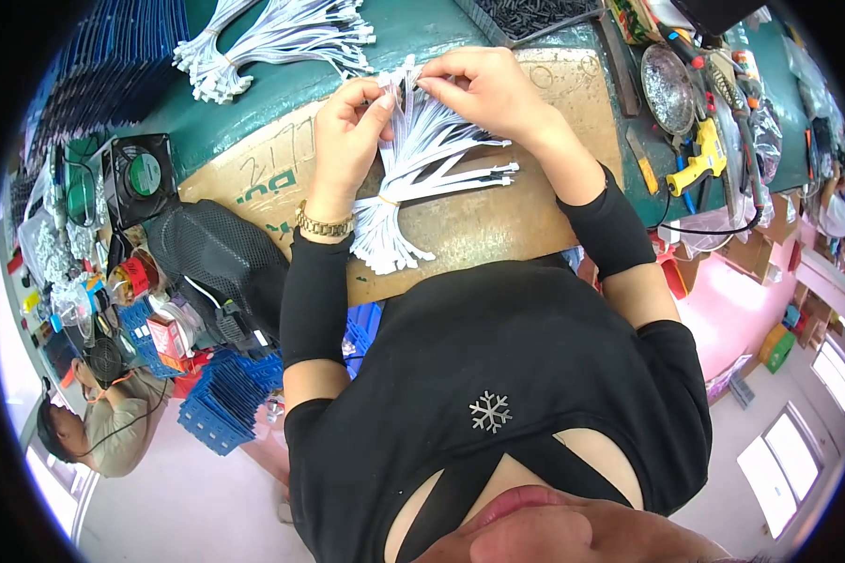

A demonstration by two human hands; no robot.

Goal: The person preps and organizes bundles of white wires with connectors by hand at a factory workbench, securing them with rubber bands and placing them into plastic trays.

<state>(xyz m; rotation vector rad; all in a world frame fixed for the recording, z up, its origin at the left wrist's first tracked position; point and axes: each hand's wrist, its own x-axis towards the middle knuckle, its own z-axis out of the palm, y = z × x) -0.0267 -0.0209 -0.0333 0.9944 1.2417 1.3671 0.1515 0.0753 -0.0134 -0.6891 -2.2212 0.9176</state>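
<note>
Our black top (498, 347) sits just below the cardboard (498, 230). White wires (418, 155) lie bunched on the cardboard. Our left hand (345, 136) and right hand (488, 86) seem to pinch wire ends (408, 66) between finger and thumb. We're likely sorting ends; the next move calls for a light pinch. Other wires (286, 42) lie past the cardboard, a yellow gun-shaped tool (706, 155) right of it.

An assembly workshop, probably for cable work. Indicative features: a green-topped workbench (418, 23) bearing rubber-banded white cable bundles (385, 235), an open tray of small black parts (532, 13) and, at right, a yellow glue gun (707, 155) among hand tools; stacked blue plastic crates (221, 403) and a co-worker (127, 436) at left; cardboard boxes (749, 255) at far right.
</note>
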